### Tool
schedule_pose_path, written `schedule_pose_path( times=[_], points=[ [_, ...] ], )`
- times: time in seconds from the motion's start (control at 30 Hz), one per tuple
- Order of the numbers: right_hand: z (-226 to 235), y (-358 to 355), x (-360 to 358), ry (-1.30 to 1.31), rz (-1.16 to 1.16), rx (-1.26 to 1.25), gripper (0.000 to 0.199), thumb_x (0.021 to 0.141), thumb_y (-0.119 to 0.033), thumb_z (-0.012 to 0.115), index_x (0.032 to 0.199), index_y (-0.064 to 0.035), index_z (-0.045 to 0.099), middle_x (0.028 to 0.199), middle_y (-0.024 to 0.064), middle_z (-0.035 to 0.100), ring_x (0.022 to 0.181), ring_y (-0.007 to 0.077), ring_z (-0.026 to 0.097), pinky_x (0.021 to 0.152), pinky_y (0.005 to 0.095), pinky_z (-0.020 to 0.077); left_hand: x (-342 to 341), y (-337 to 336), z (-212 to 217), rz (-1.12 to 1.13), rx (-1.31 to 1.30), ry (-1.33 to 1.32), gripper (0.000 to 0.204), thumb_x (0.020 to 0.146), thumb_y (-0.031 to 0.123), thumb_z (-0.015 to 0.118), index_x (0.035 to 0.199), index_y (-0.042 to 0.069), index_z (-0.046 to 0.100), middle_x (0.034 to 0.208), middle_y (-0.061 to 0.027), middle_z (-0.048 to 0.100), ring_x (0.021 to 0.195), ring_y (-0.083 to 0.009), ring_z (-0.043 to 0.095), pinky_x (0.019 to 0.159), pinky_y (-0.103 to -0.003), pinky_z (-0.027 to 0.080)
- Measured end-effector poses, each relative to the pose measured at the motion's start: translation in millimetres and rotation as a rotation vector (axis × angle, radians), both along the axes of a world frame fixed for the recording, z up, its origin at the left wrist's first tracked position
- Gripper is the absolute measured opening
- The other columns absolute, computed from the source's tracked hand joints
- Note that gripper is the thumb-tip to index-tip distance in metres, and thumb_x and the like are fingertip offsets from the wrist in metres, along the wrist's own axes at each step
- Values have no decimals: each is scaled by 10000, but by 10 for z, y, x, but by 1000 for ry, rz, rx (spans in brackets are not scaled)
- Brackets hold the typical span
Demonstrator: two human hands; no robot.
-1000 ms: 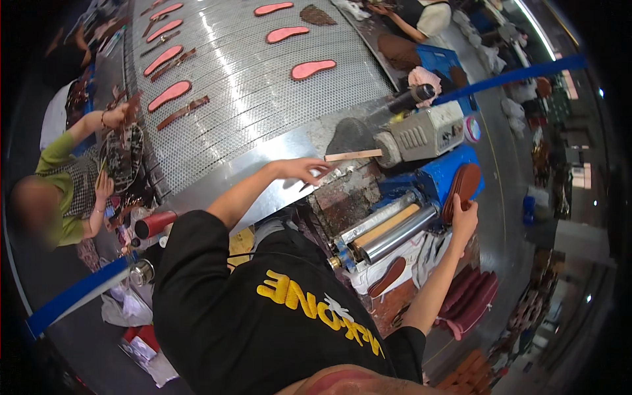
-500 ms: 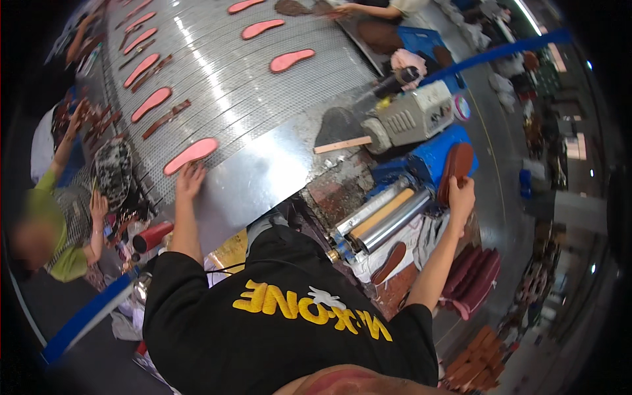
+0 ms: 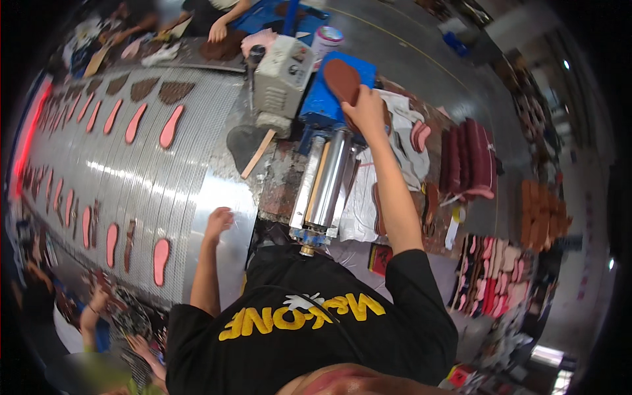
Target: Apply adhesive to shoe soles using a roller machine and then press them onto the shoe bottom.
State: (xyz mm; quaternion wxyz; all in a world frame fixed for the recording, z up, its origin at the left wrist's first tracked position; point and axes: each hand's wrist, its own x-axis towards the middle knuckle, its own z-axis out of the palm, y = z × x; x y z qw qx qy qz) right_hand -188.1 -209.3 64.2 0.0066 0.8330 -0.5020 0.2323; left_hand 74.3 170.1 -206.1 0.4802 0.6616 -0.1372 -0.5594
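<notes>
My right hand [image 3: 367,112] grips a brown shoe sole [image 3: 342,80], held up over the blue housing of a roller machine. The machine's shiny metal roller [image 3: 331,187] lies below that hand, beside a tan strip. My left hand [image 3: 218,222] hovers over the smooth metal plate [image 3: 227,197] at the end of a mesh conveyor, holding nothing, its fingers loosely bent. On the conveyor [image 3: 164,174], the nearest pink insole [image 3: 161,262] lies left of this hand, apart from it. Another pink insole [image 3: 171,127] lies farther off, near a brown rounded piece [image 3: 176,92].
A grey motor unit [image 3: 282,85] stands behind the rollers, with a wooden stick [image 3: 259,153] beside it. White cloth [image 3: 359,201] and more soles cover the bench at right. Maroon bundles [image 3: 469,158] lie beyond. Co-workers' hands show at the far side [image 3: 218,29] and lower left.
My view has swung to the right. My left hand has come away from the pink insole it was touching. The brown sole stays in my right hand, now over the blue housing.
</notes>
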Motion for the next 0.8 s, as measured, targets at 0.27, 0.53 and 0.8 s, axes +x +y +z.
schedule_pose_path(
  times=[0.27,0.53,0.8],
  points=[
    [182,-100,82,43,-58,-22,540,596,-284,760,971,36,539,983,230,540,986,392,495,821,449,442,-758,-624,355,-334,-205,-74,258,735,35,552,991,9,552,787,-39,597,703,-115,570,591,-235,445],
    [208,-191,-133,-132,-19,13,473,629,-287,708,880,44,481,814,265,581,774,399,593,686,449,492,-964,-718,531,-454,-168,-99,249,742,11,554,991,-7,558,801,-47,602,716,-114,568,620,-230,447],
    [177,817,-1801,-176,202,28,594,612,-246,641,1169,-75,528,1020,143,570,925,350,521,820,389,429,-463,-922,899,-492,-382,-298,353,728,4,626,1075,-4,560,1001,-73,616,903,-152,587,771,-272,470]
  ],
)
